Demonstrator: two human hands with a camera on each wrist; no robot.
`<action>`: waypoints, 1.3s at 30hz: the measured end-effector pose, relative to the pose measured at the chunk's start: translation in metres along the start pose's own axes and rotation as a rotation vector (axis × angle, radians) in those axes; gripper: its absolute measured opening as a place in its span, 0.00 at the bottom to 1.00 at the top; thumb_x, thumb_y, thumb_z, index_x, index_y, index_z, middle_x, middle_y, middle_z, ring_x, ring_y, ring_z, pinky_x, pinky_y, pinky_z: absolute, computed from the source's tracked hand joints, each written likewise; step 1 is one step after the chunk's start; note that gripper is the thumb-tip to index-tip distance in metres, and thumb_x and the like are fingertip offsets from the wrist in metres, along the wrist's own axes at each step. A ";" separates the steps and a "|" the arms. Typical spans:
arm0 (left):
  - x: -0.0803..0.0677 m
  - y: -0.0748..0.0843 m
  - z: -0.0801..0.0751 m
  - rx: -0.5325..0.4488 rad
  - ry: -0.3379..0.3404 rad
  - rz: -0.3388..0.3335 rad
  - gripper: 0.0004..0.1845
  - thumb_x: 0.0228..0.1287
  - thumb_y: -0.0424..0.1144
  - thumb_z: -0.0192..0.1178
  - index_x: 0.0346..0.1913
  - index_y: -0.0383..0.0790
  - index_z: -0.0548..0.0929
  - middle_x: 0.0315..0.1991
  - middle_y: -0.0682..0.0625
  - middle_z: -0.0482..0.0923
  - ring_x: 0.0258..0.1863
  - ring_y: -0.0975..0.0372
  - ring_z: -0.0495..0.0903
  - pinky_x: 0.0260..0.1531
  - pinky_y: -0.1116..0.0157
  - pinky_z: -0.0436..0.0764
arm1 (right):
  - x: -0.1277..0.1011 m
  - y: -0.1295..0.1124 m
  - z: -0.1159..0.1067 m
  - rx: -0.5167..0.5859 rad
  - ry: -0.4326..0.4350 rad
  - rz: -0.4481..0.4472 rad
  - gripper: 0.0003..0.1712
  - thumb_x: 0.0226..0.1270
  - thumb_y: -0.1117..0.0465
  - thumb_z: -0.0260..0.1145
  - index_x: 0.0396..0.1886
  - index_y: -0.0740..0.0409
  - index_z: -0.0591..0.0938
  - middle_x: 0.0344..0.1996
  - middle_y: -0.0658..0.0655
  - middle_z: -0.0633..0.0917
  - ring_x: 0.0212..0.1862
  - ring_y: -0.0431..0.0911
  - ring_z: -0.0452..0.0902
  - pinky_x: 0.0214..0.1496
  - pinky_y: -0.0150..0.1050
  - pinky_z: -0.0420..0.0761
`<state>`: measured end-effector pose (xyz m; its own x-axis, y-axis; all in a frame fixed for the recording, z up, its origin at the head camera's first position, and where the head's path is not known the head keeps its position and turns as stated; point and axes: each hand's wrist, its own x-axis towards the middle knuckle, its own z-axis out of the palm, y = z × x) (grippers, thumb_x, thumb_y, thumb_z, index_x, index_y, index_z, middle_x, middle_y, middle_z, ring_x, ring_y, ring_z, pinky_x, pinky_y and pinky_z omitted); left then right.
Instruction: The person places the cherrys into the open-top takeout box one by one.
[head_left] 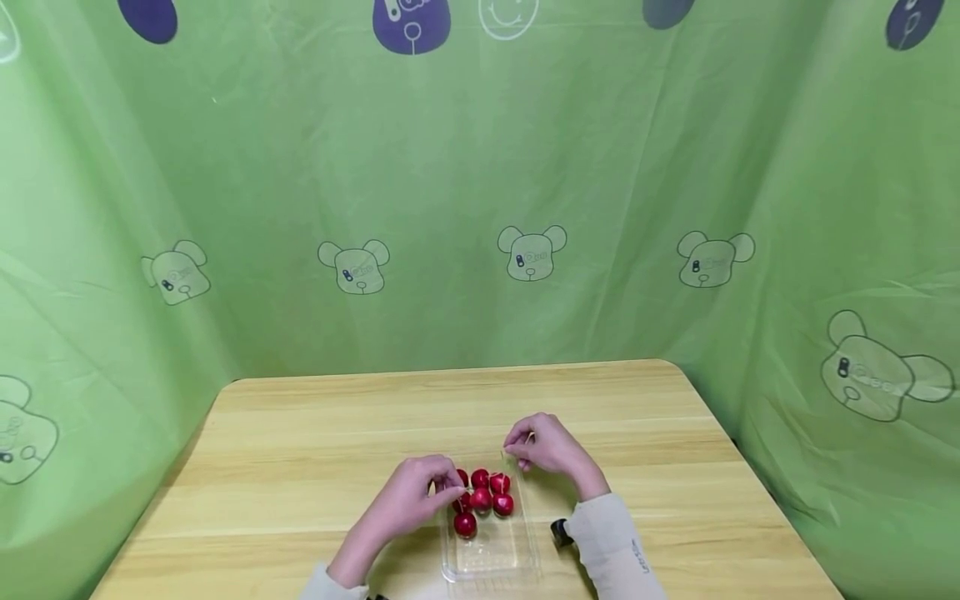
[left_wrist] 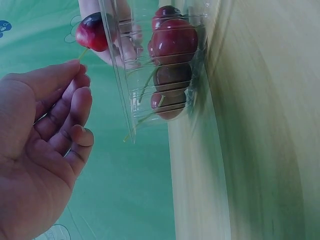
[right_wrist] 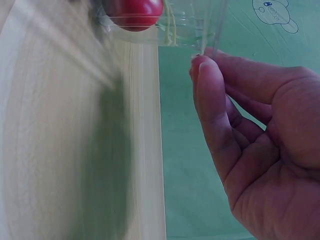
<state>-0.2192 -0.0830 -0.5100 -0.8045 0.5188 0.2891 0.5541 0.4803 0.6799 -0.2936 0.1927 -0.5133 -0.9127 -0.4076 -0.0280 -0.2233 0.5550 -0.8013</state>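
Fingers [left_wrist: 75, 70] of the left hand [head_left: 415, 493] pinch a thin green stem, its glossy round red cherry [left_wrist: 92, 32] dangling at upper left of the wrist view. Right hand [head_left: 542, 444] fingers pinch the far rim of the clear ribbed plastic box [head_left: 491, 560], low centre on the pale wood-grain desk [head_left: 300, 450], smooth cherries [head_left: 483, 496] clustered inside.

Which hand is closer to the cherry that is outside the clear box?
Left. The left hand pinches the stem of that cherry; the right hand touches the clear box corner.
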 end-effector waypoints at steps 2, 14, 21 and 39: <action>-0.001 -0.001 0.001 0.001 0.000 0.000 0.02 0.69 0.38 0.67 0.36 0.48 0.87 0.33 0.63 0.84 0.32 0.75 0.78 0.37 0.74 0.84 | 0.000 0.000 0.000 0.000 -0.001 -0.004 0.04 0.68 0.67 0.71 0.39 0.63 0.88 0.29 0.62 0.87 0.24 0.43 0.83 0.30 0.40 0.88; -0.002 0.001 0.002 0.009 -0.025 -0.006 0.02 0.69 0.39 0.68 0.38 0.45 0.87 0.33 0.63 0.83 0.32 0.76 0.77 0.37 0.74 0.83 | 0.000 0.001 0.002 0.007 -0.001 0.005 0.04 0.68 0.68 0.71 0.40 0.65 0.88 0.28 0.61 0.87 0.24 0.45 0.83 0.32 0.46 0.89; -0.001 0.002 0.002 0.031 -0.033 -0.010 0.03 0.70 0.39 0.67 0.37 0.44 0.87 0.32 0.63 0.83 0.31 0.77 0.77 0.37 0.75 0.83 | 0.001 0.000 0.001 0.016 0.004 0.002 0.03 0.68 0.67 0.71 0.38 0.63 0.89 0.28 0.62 0.87 0.24 0.46 0.83 0.33 0.48 0.89; -0.001 0.001 0.005 0.051 -0.049 -0.018 0.02 0.69 0.38 0.68 0.36 0.47 0.87 0.32 0.62 0.83 0.31 0.76 0.76 0.37 0.73 0.84 | 0.001 -0.003 0.000 0.008 0.002 0.010 0.03 0.68 0.66 0.71 0.38 0.62 0.89 0.27 0.59 0.87 0.24 0.45 0.83 0.32 0.46 0.89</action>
<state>-0.2168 -0.0795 -0.5125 -0.8038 0.5433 0.2423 0.5505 0.5252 0.6489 -0.2939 0.1907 -0.5115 -0.9156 -0.4007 -0.0343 -0.2118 0.5529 -0.8059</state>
